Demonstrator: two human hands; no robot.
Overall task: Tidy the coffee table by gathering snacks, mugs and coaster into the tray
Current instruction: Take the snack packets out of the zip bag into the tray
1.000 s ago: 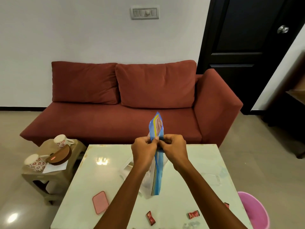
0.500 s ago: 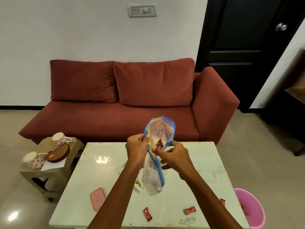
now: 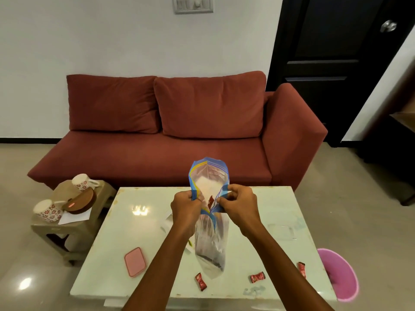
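My left hand (image 3: 185, 206) and my right hand (image 3: 239, 204) pinch the two sides of a clear zip bag (image 3: 210, 241) with a blue and yellow seal, held upright above the coffee table (image 3: 134, 223). The bag's mouth gapes open, and a red wrapped candy (image 3: 210, 202) shows inside it. Three more red candies lie near the table's front edge: one (image 3: 200, 281) in front of the bag, one (image 3: 257, 277) to the right, one (image 3: 302, 268) by my right forearm. A pink rectangular coaster (image 3: 135, 261) lies at the front left.
A low stool (image 3: 56, 227) left of the table carries two floral mugs (image 3: 47, 210) (image 3: 82, 181), a brown round dish (image 3: 79, 200) and white paper. A pink bin (image 3: 339, 274) stands on the floor at the right. A red sofa (image 3: 170, 131) is behind the table.
The bag was pinched flat between my hands; my hands have since pulled its sides apart, so its mouth now gapes open with a candy inside. The view has tilted down slightly.
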